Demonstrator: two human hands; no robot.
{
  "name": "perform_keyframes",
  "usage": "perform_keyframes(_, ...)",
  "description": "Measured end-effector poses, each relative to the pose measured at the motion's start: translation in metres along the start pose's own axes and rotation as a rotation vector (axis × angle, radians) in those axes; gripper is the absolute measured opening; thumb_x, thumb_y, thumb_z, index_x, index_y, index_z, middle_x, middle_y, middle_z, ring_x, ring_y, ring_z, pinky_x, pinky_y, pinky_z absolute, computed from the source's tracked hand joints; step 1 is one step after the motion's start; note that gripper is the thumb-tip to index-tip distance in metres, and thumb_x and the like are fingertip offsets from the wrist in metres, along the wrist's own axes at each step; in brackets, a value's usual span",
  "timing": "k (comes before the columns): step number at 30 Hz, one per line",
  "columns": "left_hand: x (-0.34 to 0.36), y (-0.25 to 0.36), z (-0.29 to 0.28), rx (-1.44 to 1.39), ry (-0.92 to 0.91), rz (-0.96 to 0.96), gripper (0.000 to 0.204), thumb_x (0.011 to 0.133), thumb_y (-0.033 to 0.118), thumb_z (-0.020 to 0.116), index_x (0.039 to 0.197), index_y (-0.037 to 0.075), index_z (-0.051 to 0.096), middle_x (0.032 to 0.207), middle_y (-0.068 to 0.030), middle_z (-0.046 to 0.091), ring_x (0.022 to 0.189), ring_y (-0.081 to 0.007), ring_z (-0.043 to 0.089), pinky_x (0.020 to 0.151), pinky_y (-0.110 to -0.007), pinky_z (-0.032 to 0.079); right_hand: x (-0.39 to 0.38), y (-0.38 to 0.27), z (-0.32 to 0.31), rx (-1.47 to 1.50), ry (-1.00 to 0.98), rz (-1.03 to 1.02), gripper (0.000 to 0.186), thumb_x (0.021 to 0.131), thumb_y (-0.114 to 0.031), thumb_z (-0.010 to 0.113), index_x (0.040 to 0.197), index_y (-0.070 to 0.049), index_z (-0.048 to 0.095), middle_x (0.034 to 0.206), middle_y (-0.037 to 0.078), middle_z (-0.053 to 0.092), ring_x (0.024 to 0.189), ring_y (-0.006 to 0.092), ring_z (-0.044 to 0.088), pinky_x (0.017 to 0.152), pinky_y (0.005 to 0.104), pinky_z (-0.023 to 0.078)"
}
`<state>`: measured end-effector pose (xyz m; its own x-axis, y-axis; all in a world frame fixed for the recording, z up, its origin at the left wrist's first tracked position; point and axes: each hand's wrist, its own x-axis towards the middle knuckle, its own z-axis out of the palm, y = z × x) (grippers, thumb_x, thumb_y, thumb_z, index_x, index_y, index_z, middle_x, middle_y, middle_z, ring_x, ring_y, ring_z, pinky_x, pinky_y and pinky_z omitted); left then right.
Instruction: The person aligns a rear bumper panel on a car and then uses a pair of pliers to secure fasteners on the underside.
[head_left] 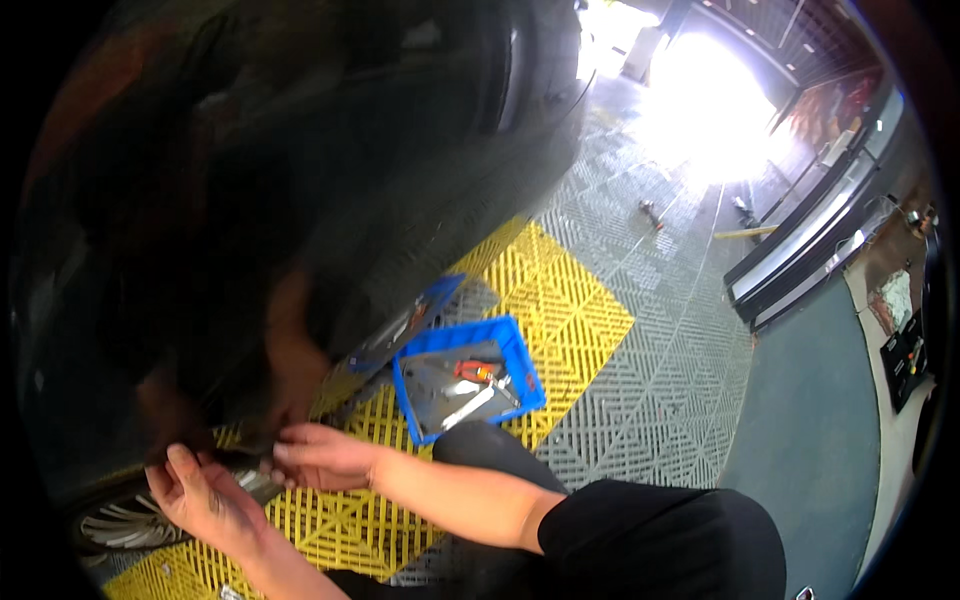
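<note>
A glossy black car body panel (pixel 330 190) fills the left of the view, and my arms are mirrored in it. My left hand (pixel 208 497) is at its lower edge, thumb raised and fingers curled. Close beside it, my right hand (pixel 325 457) has its fingers bent in at the same edge. A dark strip of the panel's edge shows between the hands. What the fingertips of either hand grip is hidden against the black. Just below the left hand is a spoked wheel (pixel 125 525), partly covered by the panel.
A blue plastic bin (pixel 530 378) stands by my knee, holding orange-handled pliers (pixel 476 371) and other tools. Yellow floor grating (pixel 565 300) meets grey grating (pixel 640 400). Farther off lie a tool (pixel 651 214) and a yellow bar (pixel 745 233). Dark panels (pixel 800 265) stand on the right.
</note>
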<state>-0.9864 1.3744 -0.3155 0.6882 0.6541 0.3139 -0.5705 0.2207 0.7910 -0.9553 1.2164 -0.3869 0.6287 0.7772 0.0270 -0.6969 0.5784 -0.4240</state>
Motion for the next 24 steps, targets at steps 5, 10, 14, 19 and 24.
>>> perform_keyframes(5,-0.006,0.011,0.021,0.004,0.010,-0.005,0.030,0.094,0.016,0.075,0.115,0.001,0.058,0.105,-0.0055,0.067,0.092,-0.0128,0.061,0.085,-0.027,0.048,0.010,0.014,-0.021,-0.061,-0.081,0.057,0.044,0.112,-0.038,0.036,0.106,-0.001,0.057,0.086,0.006,0.065,0.079,0.0143,0.061,0.068,0.0267,0.048)
perform_keyframes(10,-0.003,0.011,0.015,-0.026,-0.015,0.004,0.029,0.094,0.016,0.074,0.114,0.001,0.059,0.106,-0.0058,0.067,0.095,-0.0132,0.062,0.088,-0.027,0.049,0.017,0.026,-0.020,-0.038,-0.069,0.083,0.041,0.110,-0.043,0.041,0.110,-0.005,0.056,0.094,0.006,0.067,0.079,0.0148,0.061,0.069,0.0270,0.048)
perform_keyframes(14,-0.007,0.016,0.025,-0.034,-0.031,0.016,0.029,0.094,0.014,0.075,0.114,0.000,0.059,0.106,-0.0067,0.068,0.096,-0.0137,0.063,0.090,-0.028,0.050,0.005,0.004,-0.001,0.004,0.066,0.049,0.032,0.109,-0.031,0.048,0.116,-0.001,0.056,0.102,0.010,0.066,0.089,0.0156,0.062,0.080,0.0303,0.050)
perform_keyframes(19,-0.008,0.014,0.034,-0.066,-0.070,0.030,0.027,0.094,0.013,0.075,0.112,0.000,0.058,0.107,-0.0083,0.068,0.095,-0.0148,0.064,0.091,-0.030,0.052,0.014,0.011,-0.037,-0.023,-0.154,0.107,0.037,0.110,-0.038,0.043,0.111,-0.003,0.057,0.095,0.007,0.068,0.086,0.0144,0.063,0.072,0.0280,0.050)
perform_keyframes(24,-0.006,0.012,0.022,-0.091,-0.099,0.048,0.026,0.095,0.010,0.072,0.116,0.001,0.059,0.112,-0.0090,0.069,0.098,-0.0158,0.064,0.090,-0.030,0.052,0.015,0.020,-0.021,0.030,-0.006,0.096,0.035,0.110,-0.036,0.044,0.113,-0.003,0.056,0.093,0.008,0.067,0.083,0.0145,0.062,0.071,0.0289,0.049)
